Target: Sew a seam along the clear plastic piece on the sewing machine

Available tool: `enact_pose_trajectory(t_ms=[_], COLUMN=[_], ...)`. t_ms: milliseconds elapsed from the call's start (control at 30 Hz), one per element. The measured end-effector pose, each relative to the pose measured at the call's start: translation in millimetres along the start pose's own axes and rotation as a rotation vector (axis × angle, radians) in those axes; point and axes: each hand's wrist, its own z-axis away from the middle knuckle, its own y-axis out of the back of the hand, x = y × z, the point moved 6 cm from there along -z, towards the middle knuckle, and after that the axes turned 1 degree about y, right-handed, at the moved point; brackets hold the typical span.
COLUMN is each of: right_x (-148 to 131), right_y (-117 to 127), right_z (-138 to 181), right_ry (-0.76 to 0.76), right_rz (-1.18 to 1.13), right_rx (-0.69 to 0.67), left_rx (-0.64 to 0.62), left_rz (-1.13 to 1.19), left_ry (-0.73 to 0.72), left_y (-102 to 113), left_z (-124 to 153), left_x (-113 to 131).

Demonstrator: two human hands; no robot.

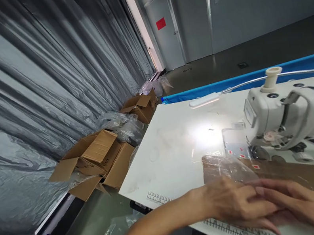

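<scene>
My left hand [238, 205] lies flat on a brown sheet [311, 176] at the near edge of the white sewing table [174, 146], fingers stretched out to the right. My right hand [297, 199] rests on the same sheet, its straight fingers meeting and partly overlapping the left hand's fingers. Clear plastic film [228, 166] covers the sheet's left end, just beyond my left hand. The sheet runs under the head of a white sewing machine [288, 111], behind and to the right of both hands. Neither hand grips anything.
A ruler scale [158, 197] is printed along the table's near edge. A thin white lamp bar [205, 100] reaches over the table. Open cardboard boxes [92, 160] and plastic bags sit on the floor at left, along a grey plastic curtain [35, 93]. A grey door [165, 32] stands beyond.
</scene>
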Motion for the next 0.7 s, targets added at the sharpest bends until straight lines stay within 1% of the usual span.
enact_pose_trajectory(t_ms=[100, 133, 200, 267, 333, 433, 533, 600, 633, 700], right_x=[-10, -13, -18, -20, -18, -6, 13, 19, 18, 12], right_y=[-9, -14, -28, -39, -42, -29, -3, 18, 28, 40], right_z=[5, 6, 7, 9, 15, 29, 36, 30, 23, 7], right_ry=[-0.04, -0.024, 0.014, 0.04, 0.063, 0.072, 0.021, 0.018, 0.033, 0.05], right_rz=[-0.13, -0.196, -0.28, -0.275, -0.214, -0.089, -0.029, -0.016, -0.011, -0.03], right_rx=[-0.087, -0.131, -0.224, -0.289, -0.318, -0.34, -0.398, -0.392, -0.352, -0.272], left_rx=[-0.002, 0.001, 0.008, -0.001, -0.048, -0.157, -0.211, -0.193, -0.168, -0.109], left_rz=[0.325, 0.403, 0.472, 0.483, 0.48, 0.511, 0.629, 0.671, 0.645, 0.484], left_ry=[0.143, 0.201, 0.295, 0.3, 0.248, 0.194, 0.187, 0.26, 0.318, 0.434], left_y=[20, 27, 37, 40, 33, 17, 8, 7, 8, 11], left_z=[0, 0, -2, -9, -16, -21, -17, -12, -9, -3], left_x=[-10, -16, -28, -34, -37, -38, -40, -45, -49, -57])
